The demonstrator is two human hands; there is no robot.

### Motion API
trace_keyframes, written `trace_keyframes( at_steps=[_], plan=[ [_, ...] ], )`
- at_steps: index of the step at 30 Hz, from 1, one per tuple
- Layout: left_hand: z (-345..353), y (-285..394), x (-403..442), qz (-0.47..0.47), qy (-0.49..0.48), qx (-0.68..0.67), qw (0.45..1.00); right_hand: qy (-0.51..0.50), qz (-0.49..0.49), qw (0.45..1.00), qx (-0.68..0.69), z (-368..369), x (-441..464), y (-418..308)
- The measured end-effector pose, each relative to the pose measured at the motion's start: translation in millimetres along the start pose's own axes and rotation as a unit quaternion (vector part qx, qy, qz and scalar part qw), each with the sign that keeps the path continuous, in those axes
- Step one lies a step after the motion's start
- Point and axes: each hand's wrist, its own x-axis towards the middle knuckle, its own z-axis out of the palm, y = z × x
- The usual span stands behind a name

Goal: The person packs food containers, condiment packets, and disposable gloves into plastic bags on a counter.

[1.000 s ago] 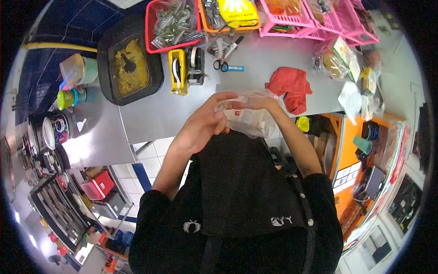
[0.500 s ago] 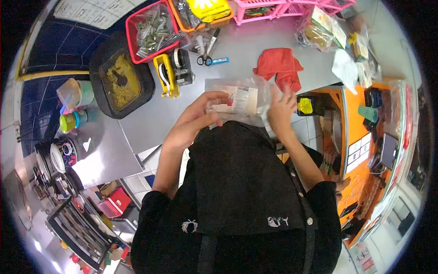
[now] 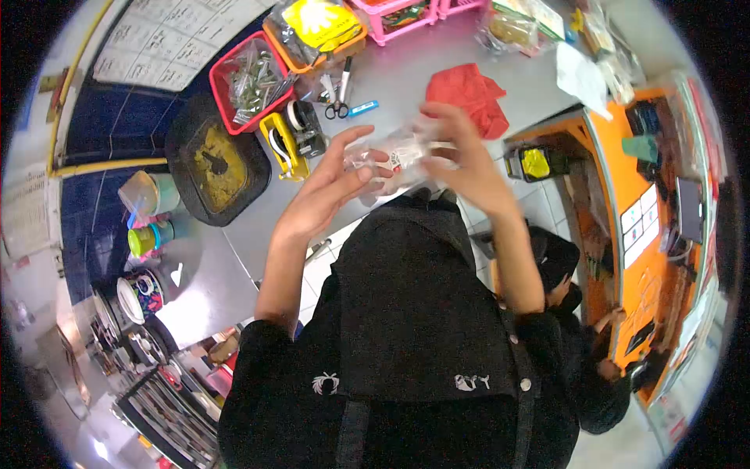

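A clear plastic bag (image 3: 394, 159) with a white printed label inside is between my two hands, above the front edge of the metal table. My left hand (image 3: 332, 184) grips its left end, thumb in front and fingers behind. At the right end, my right hand (image 3: 476, 168) curls its fingers and thumb around the plastic, somewhat blurred by motion. The bag looks folded narrower and creased. Just beyond my right hand lies a crumpled red cloth (image 3: 469, 94).
On the metal table (image 3: 398, 82) are a yellow tape dispenser (image 3: 283, 147), scissors (image 3: 337, 109), a red basket (image 3: 251, 82) of small bags and a black pan (image 3: 219, 168). A person in black (image 3: 594, 367) is at the orange desk (image 3: 609, 172) on the right.
The bag has gone from flat and broad to narrower and crumpled. My right hand has moved up and left over its right end. The view has shifted, and more of the other person shows.
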Motion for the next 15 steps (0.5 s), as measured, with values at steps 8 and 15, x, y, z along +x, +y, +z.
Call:
trace_keyframes(
  at_steps=[8,15],
  plan=[
    [-6.3,35.4,1.5,-0.091,0.061,0.502,0.858,0.033,-0.091,0.981,-0.17,65.1,11.6,45.8],
    [-59.1,-175.1,91.0,0.139,0.062,0.364,0.919,-0.035,-0.09,0.952,-0.29,104.8,-14.2,36.7]
  ],
)
